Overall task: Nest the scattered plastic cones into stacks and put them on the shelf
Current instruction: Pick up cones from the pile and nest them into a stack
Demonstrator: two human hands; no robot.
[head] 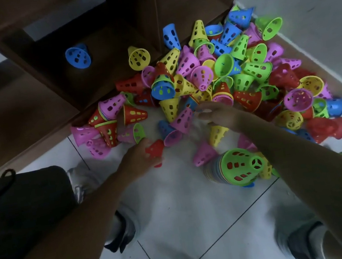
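On the floor we note the left hand (140, 154) gripping a red cone (155, 151). Right hand (219, 114) is motion-blurred; its fingers' state we cannot tell.

Both arms outstretched downward; left hand (140, 154) curled in a grip, right hand (219, 115) blurred, fingers loosely bent.

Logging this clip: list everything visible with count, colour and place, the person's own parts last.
loose cones: too many to count; red, yellow, green, blue, pink; heaped on the floor by the shelf.
cone stack: one, green on top, lying on the floor near the right forearm.
blue cone: one, inside a shelf compartment.
yellow cone: one, at the shelf's edge.
shelf: one, dark brown wood, upper left.
floor: white tiles.
shoes: grey-white, bottom.
left hand: grips a red cone.
right hand: reaches into the pile; grip blurred.
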